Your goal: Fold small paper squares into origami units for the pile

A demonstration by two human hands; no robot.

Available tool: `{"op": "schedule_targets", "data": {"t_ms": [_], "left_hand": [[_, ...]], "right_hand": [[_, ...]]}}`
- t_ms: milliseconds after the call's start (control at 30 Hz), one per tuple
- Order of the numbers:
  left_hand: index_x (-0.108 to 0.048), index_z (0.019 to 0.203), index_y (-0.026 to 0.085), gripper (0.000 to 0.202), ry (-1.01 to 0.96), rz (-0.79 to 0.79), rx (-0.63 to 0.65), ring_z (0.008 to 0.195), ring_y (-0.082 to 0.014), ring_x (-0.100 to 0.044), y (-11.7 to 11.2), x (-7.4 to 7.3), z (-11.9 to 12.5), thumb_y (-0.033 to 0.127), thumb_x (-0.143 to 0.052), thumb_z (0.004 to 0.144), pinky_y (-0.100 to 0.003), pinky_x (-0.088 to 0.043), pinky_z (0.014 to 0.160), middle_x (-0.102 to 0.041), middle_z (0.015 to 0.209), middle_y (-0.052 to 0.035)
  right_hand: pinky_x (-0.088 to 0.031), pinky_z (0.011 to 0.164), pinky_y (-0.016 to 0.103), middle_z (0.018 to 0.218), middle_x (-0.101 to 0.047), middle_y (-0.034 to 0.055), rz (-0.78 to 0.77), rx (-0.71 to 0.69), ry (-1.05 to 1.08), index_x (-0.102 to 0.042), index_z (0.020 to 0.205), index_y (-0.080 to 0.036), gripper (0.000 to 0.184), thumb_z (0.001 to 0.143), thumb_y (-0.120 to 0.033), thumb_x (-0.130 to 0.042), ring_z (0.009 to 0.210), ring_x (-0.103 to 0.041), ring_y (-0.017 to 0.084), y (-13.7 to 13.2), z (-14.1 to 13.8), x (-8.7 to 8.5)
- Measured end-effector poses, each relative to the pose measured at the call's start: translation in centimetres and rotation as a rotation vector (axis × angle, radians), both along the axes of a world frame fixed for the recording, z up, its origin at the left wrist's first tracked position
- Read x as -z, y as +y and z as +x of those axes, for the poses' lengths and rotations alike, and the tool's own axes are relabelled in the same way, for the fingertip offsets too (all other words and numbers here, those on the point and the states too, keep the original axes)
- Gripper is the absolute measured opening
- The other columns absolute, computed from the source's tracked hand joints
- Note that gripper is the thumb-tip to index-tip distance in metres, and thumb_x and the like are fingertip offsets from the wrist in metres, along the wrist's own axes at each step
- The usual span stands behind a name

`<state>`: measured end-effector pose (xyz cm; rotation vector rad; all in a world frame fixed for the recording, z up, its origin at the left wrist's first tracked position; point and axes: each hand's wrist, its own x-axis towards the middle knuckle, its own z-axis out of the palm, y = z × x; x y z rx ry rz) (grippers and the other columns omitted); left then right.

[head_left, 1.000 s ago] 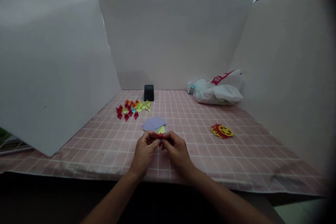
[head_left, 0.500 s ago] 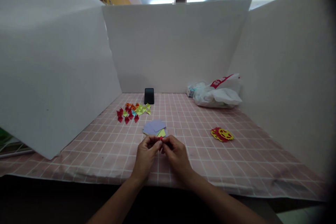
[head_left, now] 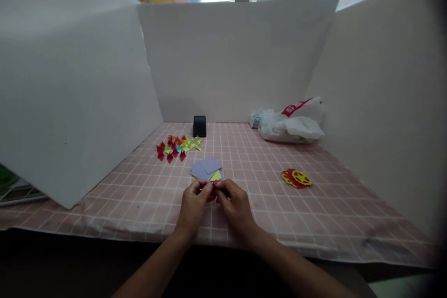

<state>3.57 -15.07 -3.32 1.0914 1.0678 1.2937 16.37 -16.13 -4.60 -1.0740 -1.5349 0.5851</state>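
**Q:** What is held, and where is it located?

**A:** A small red folded paper piece (head_left: 213, 189) is pinched between the left hand (head_left: 193, 204) and the right hand (head_left: 235, 206). It is held just above the near part of the pink checked tablecloth (head_left: 139, 195), just in front of the stack of lilac paper squares (head_left: 206, 167).

**Q:** How are the fingers set?

**A:** The fingers of both hands are drawn narrow. Thumbs and forefingers are closed on the paper piece from either side. Most of the piece is hidden by the fingertips, so the stage of its folding cannot be told.

**Q:** What is judged to be done?

**A:** A scattered heap of small folded paper pieces in red, orange, yellow-green and blue (head_left: 179, 146) lies further back on the left. It is near the black phone (head_left: 199, 126) propped against the white back board (head_left: 237, 56). These pieces are judged to be finished units.

**Q:** What is judged to be left?

**A:** The stack of lilac squares lies flat and unfolded, with a yellow-green paper sheet (head_left: 216, 176) showing at its near edge. It is judged to be stock not yet worked. The red and yellow cut-out paper shapes (head_left: 296, 178) on the right and the white plastic bag (head_left: 291, 123) at the far right are not touched by either hand.
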Motion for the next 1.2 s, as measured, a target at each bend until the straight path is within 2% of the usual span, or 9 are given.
{"op": "schedule_targets", "data": {"t_ms": [233,467,667,800,1033,1200], "left_hand": [[-0.068,0.074,0.015,0.027,0.049,-0.001,0.003,0.069,-0.0161,-0.063,-0.1,-0.5,-0.1,0.041,-0.072,0.077,-0.028,-0.053,0.067,-0.067,0.073,-0.0030],[-0.068,0.077,0.015,0.028,0.090,0.005,0.036,0.070,-0.0166,-0.063,0.1,-0.4,-0.5,0.043,-0.068,0.081,-0.030,-0.053,0.072,-0.067,0.074,-0.0033],[-0.068,0.077,0.015,0.024,0.044,-0.028,0.034,0.068,-0.0159,-0.064,0.1,-0.3,-0.5,0.039,-0.070,0.079,-0.028,-0.052,0.069,-0.068,0.073,-0.0025],[-0.069,0.078,0.014,0.031,-0.011,-0.089,0.065,0.068,-0.0162,-0.065,0.2,-0.6,-0.7,0.045,-0.069,0.079,-0.028,-0.051,0.069,-0.071,0.077,-0.0050],[-0.067,0.074,0.014,0.029,0.011,-0.151,0.105,0.074,-0.0191,-0.066,0.3,-1.2,-1.2,0.042,-0.074,0.071,-0.032,-0.050,0.074,-0.071,0.077,-0.0066],[-0.069,0.078,0.014,0.027,-0.002,-0.147,0.120,0.079,-0.0206,-0.066,0.3,-0.9,-1.3,0.040,-0.074,0.072,-0.034,-0.049,0.079,-0.072,0.080,-0.0080]], "right_hand": [[-0.048,0.066,0.029,0.079,-0.064,0.0032,0.071,0.017,-0.088,-0.062,0.084,-0.021,0.014,0.087,-0.010,-0.054,0.074,-0.062,0.019,-0.2,0.0,-0.2],[-0.048,0.068,0.031,0.083,-0.066,0.0046,0.118,0.012,-0.114,-0.062,0.087,-0.020,0.017,0.087,-0.007,-0.052,0.079,-0.063,0.020,-0.2,-0.1,-0.3],[-0.049,0.070,0.031,0.085,-0.067,0.0049,0.106,0.014,-0.102,-0.063,0.088,-0.021,0.017,0.088,-0.007,-0.053,0.080,-0.064,0.020,-0.2,0.0,-0.2],[-0.050,0.073,0.032,0.088,-0.068,0.0058,0.114,-0.004,-0.120,-0.064,0.091,-0.020,0.017,0.089,-0.007,-0.053,0.083,-0.064,0.020,-0.2,0.0,-0.1],[-0.051,0.075,0.032,0.089,-0.067,0.0063,0.191,-0.005,-0.180,-0.064,0.093,-0.021,0.019,0.092,-0.007,-0.051,0.085,-0.063,0.021,-0.1,0.0,0.1],[-0.050,0.075,0.033,0.089,-0.067,0.0063,0.170,-0.002,-0.170,-0.064,0.093,-0.021,0.018,0.091,-0.007,-0.052,0.084,-0.063,0.021,-0.1,0.1,0.2]]}}
